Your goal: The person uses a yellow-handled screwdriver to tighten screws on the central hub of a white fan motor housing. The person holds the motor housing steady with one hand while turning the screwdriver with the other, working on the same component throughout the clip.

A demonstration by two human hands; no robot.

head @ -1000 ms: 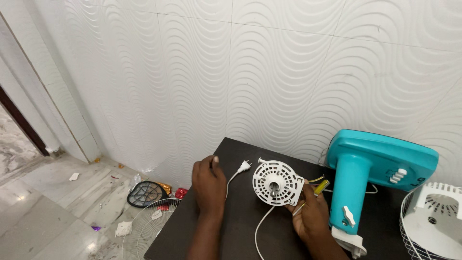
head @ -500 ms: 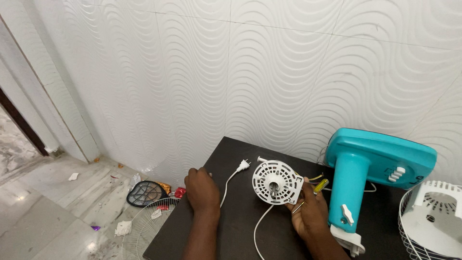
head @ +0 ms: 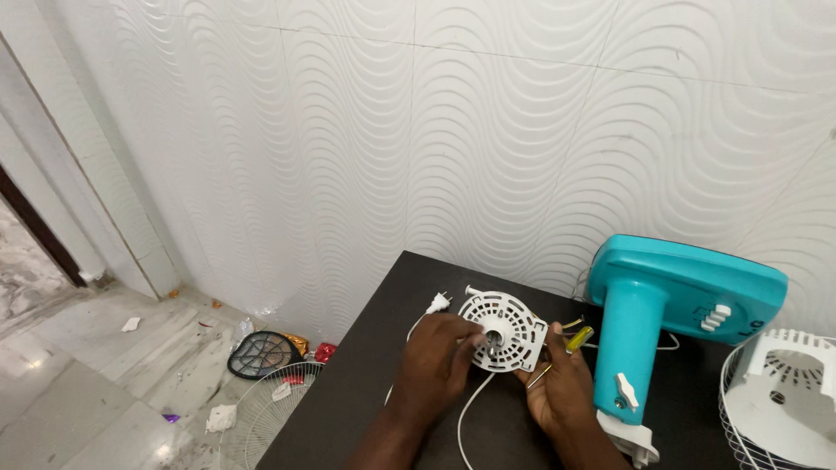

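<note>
A round white slotted fan motor housing (head: 509, 329) stands on edge on the dark table (head: 383, 365). My left hand (head: 442, 357) has its fingers on the left side of the housing, near its centre hole. My right hand (head: 557, 387) holds the housing from its lower right, with a thin metal piece between the fingers. A white cord with a plug (head: 438, 303) runs from the housing across the table. A yellow-handled screwdriver (head: 578, 339) lies just right of the housing.
A teal fan base and stand (head: 670, 305) lies on the table at the right. A white wire fan guard (head: 779, 400) sits at the far right edge. On the floor at the left lie another wire guard (head: 266, 418) and a racket-shaped swatter (head: 261, 352).
My left hand has moved right from the bare table near the plug onto the white housing. My right hand has stayed on the housing.
</note>
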